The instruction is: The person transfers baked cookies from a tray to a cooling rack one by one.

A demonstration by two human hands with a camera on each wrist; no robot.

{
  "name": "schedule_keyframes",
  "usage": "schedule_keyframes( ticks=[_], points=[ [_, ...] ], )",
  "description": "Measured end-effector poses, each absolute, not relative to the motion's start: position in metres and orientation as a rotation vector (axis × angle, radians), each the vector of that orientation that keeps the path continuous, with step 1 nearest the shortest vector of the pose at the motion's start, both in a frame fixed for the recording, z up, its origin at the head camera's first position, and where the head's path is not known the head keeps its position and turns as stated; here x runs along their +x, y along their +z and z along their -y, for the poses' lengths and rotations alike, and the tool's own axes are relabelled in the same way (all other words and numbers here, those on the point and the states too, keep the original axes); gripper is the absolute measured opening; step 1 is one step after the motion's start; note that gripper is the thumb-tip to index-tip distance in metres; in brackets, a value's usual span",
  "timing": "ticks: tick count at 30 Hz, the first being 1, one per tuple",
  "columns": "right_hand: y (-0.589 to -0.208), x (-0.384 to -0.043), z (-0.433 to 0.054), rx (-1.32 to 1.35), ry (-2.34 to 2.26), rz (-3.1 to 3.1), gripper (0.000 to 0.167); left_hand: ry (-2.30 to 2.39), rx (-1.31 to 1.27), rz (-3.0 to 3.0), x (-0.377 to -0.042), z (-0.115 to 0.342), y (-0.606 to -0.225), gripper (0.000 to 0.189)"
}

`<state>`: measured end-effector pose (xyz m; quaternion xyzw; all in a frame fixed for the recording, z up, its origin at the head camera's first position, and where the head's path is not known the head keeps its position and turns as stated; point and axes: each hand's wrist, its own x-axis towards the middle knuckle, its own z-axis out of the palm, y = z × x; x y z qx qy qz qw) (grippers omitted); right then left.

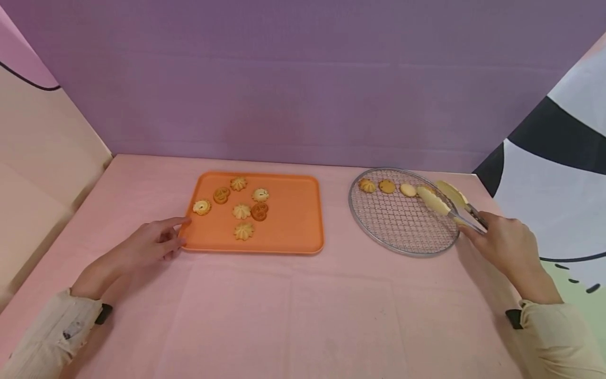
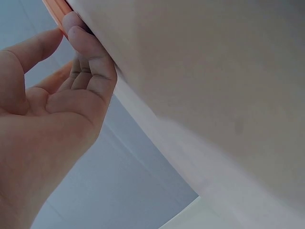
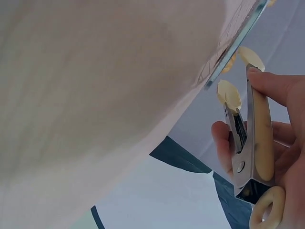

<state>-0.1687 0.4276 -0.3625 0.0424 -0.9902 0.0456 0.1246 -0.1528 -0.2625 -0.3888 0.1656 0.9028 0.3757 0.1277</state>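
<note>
My left hand (image 1: 153, 241) holds the left rim of an orange tray (image 1: 293, 216), thumb and fingertips at its edge in the left wrist view. Several cookies lie on the tray's left and middle, among them a pretzel-shaped cookie (image 1: 259, 211) and a ridged star-shaped cookie (image 1: 243, 231). My right hand (image 1: 508, 245) grips metal tongs (image 1: 466, 213) with pale tips, spread apart over the right edge of a round wire rack (image 1: 402, 226). A cookie (image 3: 230, 63) on the rack sits near the tips, partly hidden by them in the head view.
Along the rack's back lie a swirled cookie (image 1: 367, 185), a round brown cookie (image 1: 386, 186) and a pale oval cookie (image 1: 408, 190). Pink cloth (image 1: 293, 310) covers the table. A purple backdrop (image 1: 303, 105) rises behind it.
</note>
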Motion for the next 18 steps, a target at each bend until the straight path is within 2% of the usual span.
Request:
schedule_keyframes(
  ticks=[18],
  points=[
    [-0.353, -0.154, -0.396, 0.283, 0.108, 2.756, 0.047, 1.084, 0.491, -2.630, -0.154, 0.263, -0.391, 0.057]
  ],
)
